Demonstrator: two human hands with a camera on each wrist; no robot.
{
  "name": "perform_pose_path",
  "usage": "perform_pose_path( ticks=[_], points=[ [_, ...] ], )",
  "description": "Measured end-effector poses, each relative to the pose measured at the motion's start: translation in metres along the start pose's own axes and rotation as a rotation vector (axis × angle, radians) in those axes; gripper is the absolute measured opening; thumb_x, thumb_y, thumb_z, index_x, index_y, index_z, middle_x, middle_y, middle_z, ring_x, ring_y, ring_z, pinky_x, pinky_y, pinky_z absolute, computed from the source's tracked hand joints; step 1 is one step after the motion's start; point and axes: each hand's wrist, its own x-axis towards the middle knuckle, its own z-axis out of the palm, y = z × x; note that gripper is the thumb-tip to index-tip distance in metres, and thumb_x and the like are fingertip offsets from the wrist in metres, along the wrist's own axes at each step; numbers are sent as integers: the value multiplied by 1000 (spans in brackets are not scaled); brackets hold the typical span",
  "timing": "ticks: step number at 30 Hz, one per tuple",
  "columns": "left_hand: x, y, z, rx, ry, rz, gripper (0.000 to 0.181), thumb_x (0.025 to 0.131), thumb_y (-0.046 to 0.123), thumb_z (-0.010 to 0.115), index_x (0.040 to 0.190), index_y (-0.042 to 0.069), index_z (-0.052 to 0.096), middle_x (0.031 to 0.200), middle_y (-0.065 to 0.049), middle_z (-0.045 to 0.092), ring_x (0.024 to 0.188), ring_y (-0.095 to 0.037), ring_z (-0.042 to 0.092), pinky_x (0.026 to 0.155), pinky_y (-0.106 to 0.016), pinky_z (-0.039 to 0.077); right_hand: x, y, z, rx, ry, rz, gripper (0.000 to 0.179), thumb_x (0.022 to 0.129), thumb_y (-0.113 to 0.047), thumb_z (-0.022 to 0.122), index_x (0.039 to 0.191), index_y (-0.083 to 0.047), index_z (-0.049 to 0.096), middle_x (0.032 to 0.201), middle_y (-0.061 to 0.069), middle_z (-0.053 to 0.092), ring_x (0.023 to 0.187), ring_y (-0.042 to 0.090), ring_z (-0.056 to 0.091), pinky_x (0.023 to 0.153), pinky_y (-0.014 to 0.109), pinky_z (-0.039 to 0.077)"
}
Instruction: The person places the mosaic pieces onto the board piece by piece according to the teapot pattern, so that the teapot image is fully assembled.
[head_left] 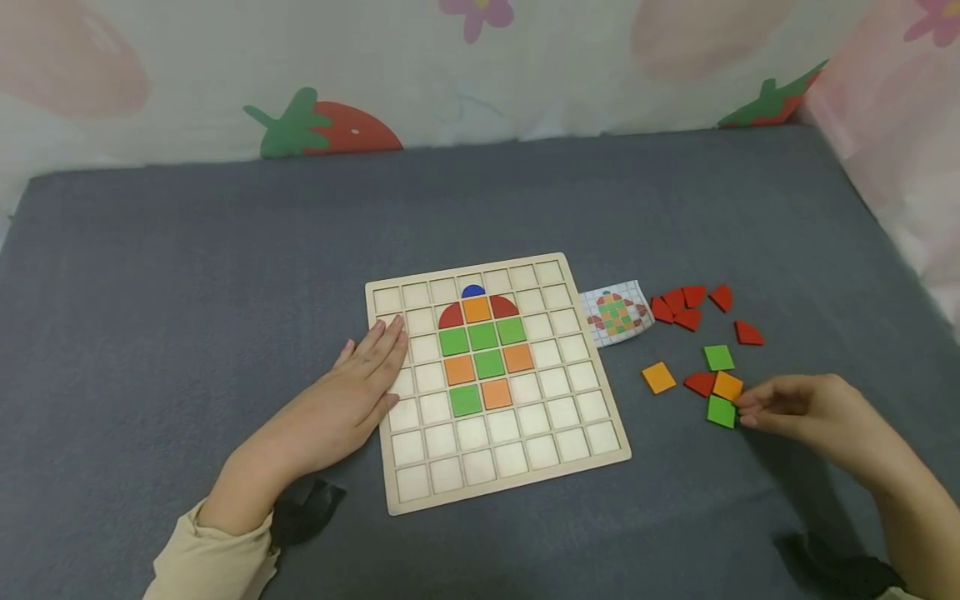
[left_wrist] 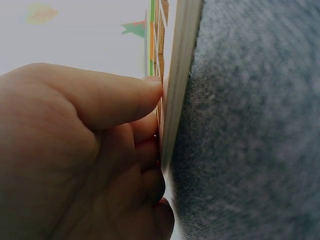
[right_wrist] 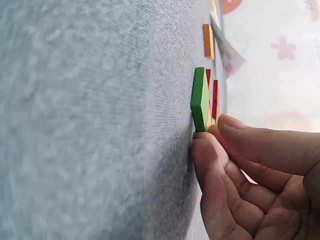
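My left hand (head_left: 352, 396) rests on the left edge of a square wooden grid board (head_left: 510, 483), fingers extended over its cells. In the left wrist view the thumb (left_wrist: 132, 100) touches the board's rim (left_wrist: 180, 75). Blue, red, green and orange pieces fill some of the cells. Right of the board, my right hand (head_left: 817, 417) has its bent fingertips at the edge of an orange square tile (head_left: 727, 386) and a green square tile (head_left: 722, 412). Both tiles lie on the cloth. In the right wrist view, the fingers partly hide the orange tile behind the green one.
A printed pattern card (head_left: 618, 313) lies partly under the board's right edge. Several red quarter-round pieces (head_left: 687, 319) are scattered beside it. Another green tile (head_left: 718, 358) and orange tile (head_left: 658, 377) lie nearby on the grey cloth (head_left: 187, 292). A strawberry-print curtain (head_left: 562, 75) hangs behind.
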Motion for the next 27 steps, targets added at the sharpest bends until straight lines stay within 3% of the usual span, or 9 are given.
perform_pose_path(
  ticks=[13,27],
  points=[
    [0,0,0,-8,-1,9,61,100,16,46,149,-1,15,157,-13,3,144,-28,1,112,-53,13,9,-11,6,19,20,-60,29,81,-16,75,102,1,67,88,4,68,74,1,63,63,23,52],
    [-1,1,-1,-2,12,7,60,99,15,46,148,-3,17,157,-14,6,144,-28,3,112,-52,13,18,-20,12,-27,60,-132,20,78,-10,77,94,-2,68,82,2,67,70,1,61,60,22,50]
  ],
)
